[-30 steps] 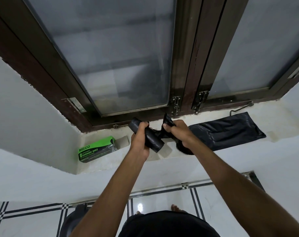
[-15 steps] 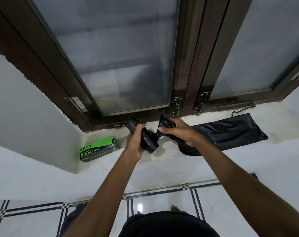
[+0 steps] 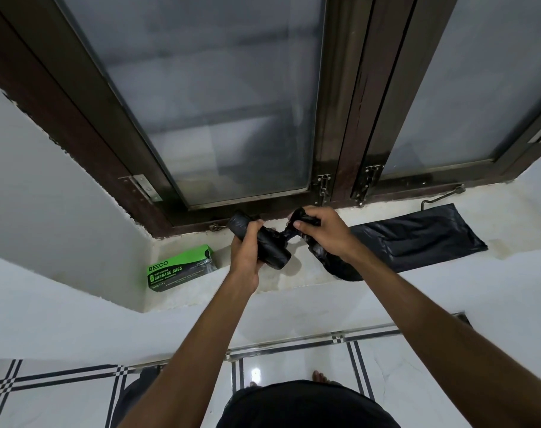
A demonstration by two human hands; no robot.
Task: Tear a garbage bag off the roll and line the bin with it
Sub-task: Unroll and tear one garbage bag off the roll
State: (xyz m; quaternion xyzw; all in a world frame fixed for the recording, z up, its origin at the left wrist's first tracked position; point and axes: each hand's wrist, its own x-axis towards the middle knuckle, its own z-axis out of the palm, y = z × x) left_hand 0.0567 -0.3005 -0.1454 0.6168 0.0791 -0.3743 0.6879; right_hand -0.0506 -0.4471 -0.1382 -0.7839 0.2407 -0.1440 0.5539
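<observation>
Head view: hands, left and right, grip roll and bag, hiding their join.

Up over the window sill, the left hand holds the roll, and just to its right the right hand pinches the garbage bag, which trails off rightward and lies along the sill. Roll and bag meet between the two hands. Left of the roll, in the sill's corner, sits the box. Behind it all stands the window; below, the floor.
</observation>
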